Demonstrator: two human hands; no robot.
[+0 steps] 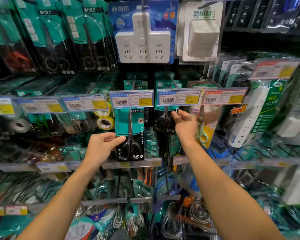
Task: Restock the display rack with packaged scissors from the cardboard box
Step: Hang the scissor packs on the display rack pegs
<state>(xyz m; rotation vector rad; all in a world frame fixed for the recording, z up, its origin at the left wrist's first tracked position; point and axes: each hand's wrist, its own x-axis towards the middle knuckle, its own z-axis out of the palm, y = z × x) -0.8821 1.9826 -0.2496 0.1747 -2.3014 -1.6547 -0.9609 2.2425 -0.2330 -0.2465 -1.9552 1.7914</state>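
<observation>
A scissors pack (130, 135) is held in the centre of the frame by the left hand (100, 147), which pinches its left edge with the thumb on the front and the fingers curled behind. The pack stands upright, with its long axis vertical and the black handles at the bottom; its top is hidden behind a price tag (131, 98), so it cannot be told whether the hole is already on the hook. To the right, a second pack (164, 122) hangs under the next tag (179, 98), and its right edge is touched by the fingertips of the right hand (184, 124), whose fingers are mostly extended and grip nothing clearly. The held pack lies to the upper right of the left hand, which is the nearer one, so the hanging is judged to depend on this hand pushing the pack up and back along the hook. The cardboard box is not in view.
</observation>
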